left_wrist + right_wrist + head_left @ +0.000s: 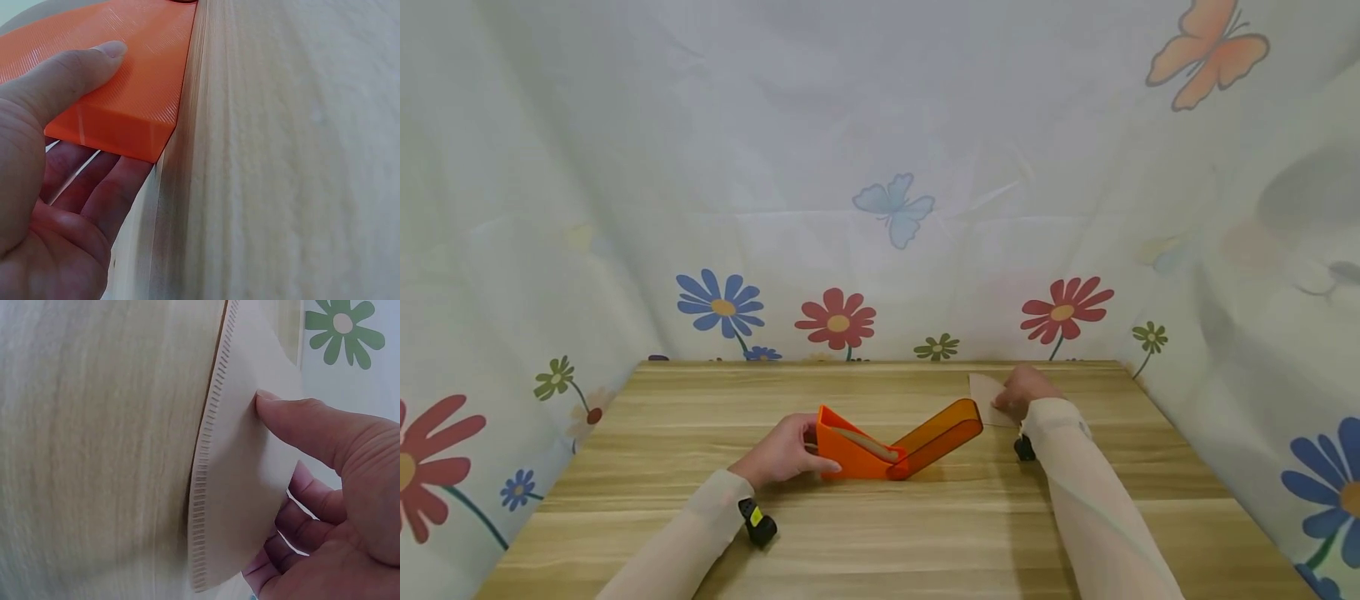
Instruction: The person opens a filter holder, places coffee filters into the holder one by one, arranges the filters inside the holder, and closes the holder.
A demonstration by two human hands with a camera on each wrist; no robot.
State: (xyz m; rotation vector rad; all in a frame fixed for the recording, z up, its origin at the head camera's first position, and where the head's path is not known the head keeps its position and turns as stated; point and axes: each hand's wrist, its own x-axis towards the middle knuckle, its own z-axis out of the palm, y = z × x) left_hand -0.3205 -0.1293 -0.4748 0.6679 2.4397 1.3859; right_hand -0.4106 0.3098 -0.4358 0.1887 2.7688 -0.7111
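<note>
An orange coffee filter holder point(856, 457) stands on the table, its translucent amber lid point(946, 433) swung open to the right. Inside it, the tan edge of paper filters point(867, 442) shows. My left hand point(786, 450) grips the holder's left end. In the left wrist view the thumb lies along the orange wall point(144, 81), with the fingers on the opposite side. Farther back on the right, my right hand point(1026, 390) holds a tan paper coffee filter point(240, 462) with a crimped edge. Its thumb presses the filter's near face, and the other fingers are partly hidden behind the paper.
Both hands work over a wood-grain table point(880, 542). A white curtain point(775, 125) printed with flowers and butterflies hangs behind the table's back edge and along both sides. Each wrist wears a small black camera point(760, 525).
</note>
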